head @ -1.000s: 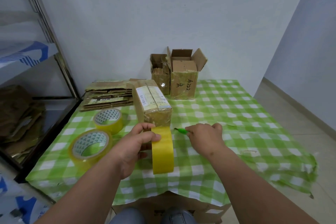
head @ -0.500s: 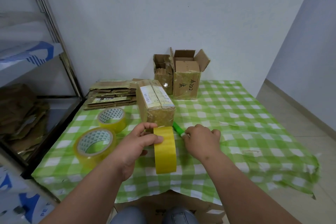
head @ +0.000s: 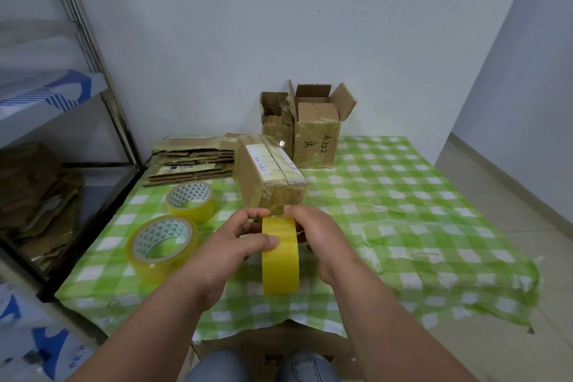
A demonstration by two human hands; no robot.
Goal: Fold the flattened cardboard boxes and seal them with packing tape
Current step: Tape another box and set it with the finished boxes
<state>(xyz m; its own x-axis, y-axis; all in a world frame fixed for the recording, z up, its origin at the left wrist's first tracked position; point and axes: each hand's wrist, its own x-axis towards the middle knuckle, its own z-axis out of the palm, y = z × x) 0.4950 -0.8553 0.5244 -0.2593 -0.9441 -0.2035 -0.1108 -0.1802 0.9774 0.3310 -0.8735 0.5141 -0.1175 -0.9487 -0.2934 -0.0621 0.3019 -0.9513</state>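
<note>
A yellow packing tape roll (head: 280, 257) stands on edge above the table's front, held between both hands. My left hand (head: 235, 242) grips its left side, thumb across the face and fingers over the top. My right hand (head: 322, 239) curls against its right side, with the index finger on the top rim. Just behind the roll lies a closed, taped cardboard box (head: 266, 177). Flattened cardboard boxes (head: 192, 161) are stacked at the back left. The green tool seen earlier is hidden.
Two more tape rolls (head: 190, 201) (head: 161, 245) lie flat on the green checked tablecloth (head: 403, 211) at the left. Two open boxes (head: 316, 133) (head: 276, 124) stand against the back wall. A metal shelf rack (head: 102, 96) holding cardboard scraps (head: 31, 195) borders the table's left.
My right hand has moved left from the table beside the roll onto the roll's right side. The green tool is no longer visible. The left hand keeps holding the roll.
</note>
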